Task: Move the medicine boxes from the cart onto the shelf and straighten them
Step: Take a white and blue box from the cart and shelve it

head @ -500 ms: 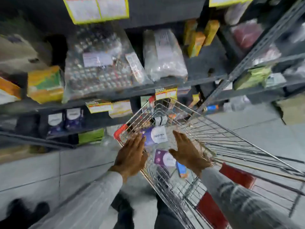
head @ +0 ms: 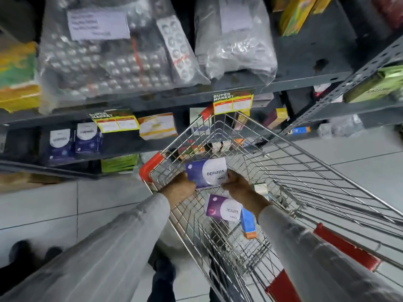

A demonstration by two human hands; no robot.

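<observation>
A wire shopping cart (head: 290, 171) with red corner guards stands in front of the shelf. Inside it, my left hand (head: 177, 188) and my right hand (head: 238, 189) grip the two ends of a blue-and-white medicine box (head: 206, 174), held above the cart's bottom. Below it lie a purple-and-white box (head: 222, 209) and a narrow blue-and-orange box (head: 248, 223). More small boxes (head: 196, 150) sit at the cart's far end. Two matching blue-and-white boxes (head: 74, 141) stand upright on the lower shelf at the left.
The grey metal shelf (head: 239, 89) carries clear bags of blister packs (head: 109, 62), yellow boxes (head: 17, 83) and price tags (head: 233, 101). A green box (head: 118, 163) lies on the lowest level. An angled shelf post (head: 340, 88) stands on the right. The floor is grey tile (head: 54, 210).
Both hands have closed on the blue-and-white box and lifted it off the cart's bottom. The view has moved closer to the shelf and cart.
</observation>
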